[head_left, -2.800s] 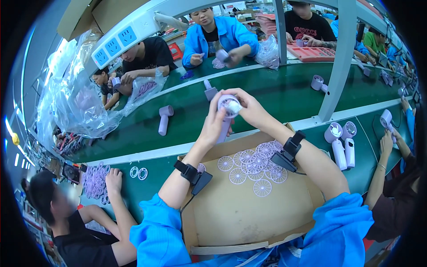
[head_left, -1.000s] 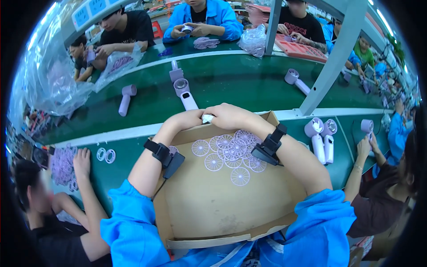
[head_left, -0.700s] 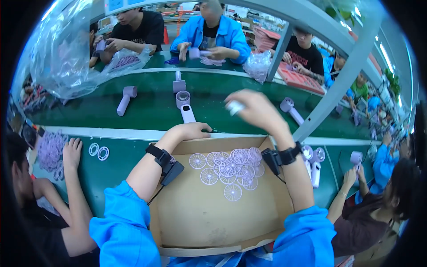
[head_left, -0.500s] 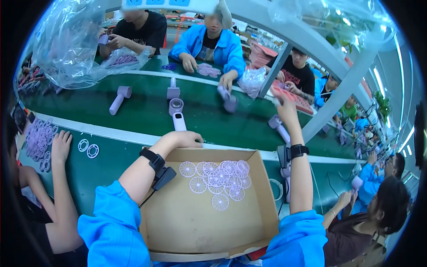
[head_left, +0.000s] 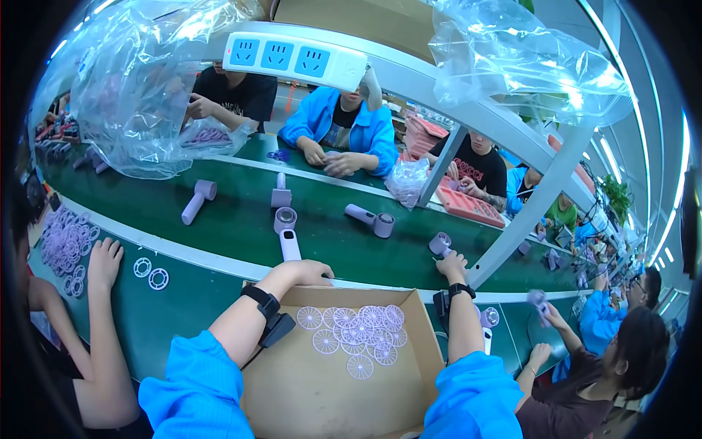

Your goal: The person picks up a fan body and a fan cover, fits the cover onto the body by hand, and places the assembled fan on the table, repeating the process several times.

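My right hand [head_left: 453, 265] reaches past the box to the belt, its fingers closed around the handle of a pale purple handheld fan [head_left: 440, 243]. Most of that handle is hidden by the hand. My left hand [head_left: 313, 273] lies at the far rim of the cardboard box [head_left: 292, 395], palm down with fingers loosely stretched to the right and nothing visible in them; some fingertips are hidden. Just beyond it lies a fan with a white handle panel [head_left: 290, 246]. Inside the box, several thin purple spoked rings [head_left: 360, 366] lie in a loose pile toward the far side.
More handheld fans [head_left: 199, 201] lie along the green belt [head_left: 329, 241]. A slanted metal post [head_left: 526, 212] rises right of my right hand, and a power strip [head_left: 292, 55] hangs overhead. At left, a co-worker's hand [head_left: 107, 260] rests beside piled purple rings [head_left: 66, 238].
My right hand has come down and nearer, onto the fan. The co-worker opposite has let go of a fan, which now lies on the belt. My view has tilted upward.
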### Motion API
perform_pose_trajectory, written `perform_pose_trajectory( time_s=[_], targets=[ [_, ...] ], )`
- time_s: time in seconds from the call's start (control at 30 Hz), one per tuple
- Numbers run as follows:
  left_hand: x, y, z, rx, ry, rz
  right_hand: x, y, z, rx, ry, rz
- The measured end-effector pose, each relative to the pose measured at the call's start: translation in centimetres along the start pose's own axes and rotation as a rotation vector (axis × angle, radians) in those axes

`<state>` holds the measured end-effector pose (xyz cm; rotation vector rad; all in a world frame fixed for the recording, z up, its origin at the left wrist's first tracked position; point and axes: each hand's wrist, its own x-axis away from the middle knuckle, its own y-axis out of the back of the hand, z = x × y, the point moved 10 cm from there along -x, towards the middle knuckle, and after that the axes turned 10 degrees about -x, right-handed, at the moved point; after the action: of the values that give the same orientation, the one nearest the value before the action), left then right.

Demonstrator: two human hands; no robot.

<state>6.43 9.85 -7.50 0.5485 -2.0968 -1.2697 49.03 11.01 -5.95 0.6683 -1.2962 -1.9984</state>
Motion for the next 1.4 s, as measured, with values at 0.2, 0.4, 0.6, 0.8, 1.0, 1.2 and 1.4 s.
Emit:
perform_pose_trajectory(
  time_s=[0.2,0.4,0.6,0.8,1.0,1.2,1.4],
  targets=[
    [-0.2,-0.4,1.3,0.020,-0.069,-0.073,0.5,-0.2,1.2,0.063,0.117,-0.210],
    [0.3,1.7,-0.6,0.502,-0.080,-0.023,3.4,-1.8,9.1,-0.581,0.300,0.457],
    [1.2,5.9,0.7,1.284,-0.114,-0.487,20.4,3.9,24.4,-0.440,0.953,0.705],
    [4.2,6.4,3.1,1.233,0.099,-0.704,37.5,-0.9,25.5,0.241,1.241,0.876],
    [4.3,6.8,2.1,1.353,0.081,-0.728,37.9,-3.5,22.6,0.392,1.378,0.778],
    [4.4,6.3,3.1,1.313,0.173,-0.755,37.0,-4.5,22.2,0.402,1.154,0.854],
    [4.3,6.5,2.7,1.330,0.151,-0.750,36.4,-5.1,22.7,0.313,1.281,0.858]
  ],
)
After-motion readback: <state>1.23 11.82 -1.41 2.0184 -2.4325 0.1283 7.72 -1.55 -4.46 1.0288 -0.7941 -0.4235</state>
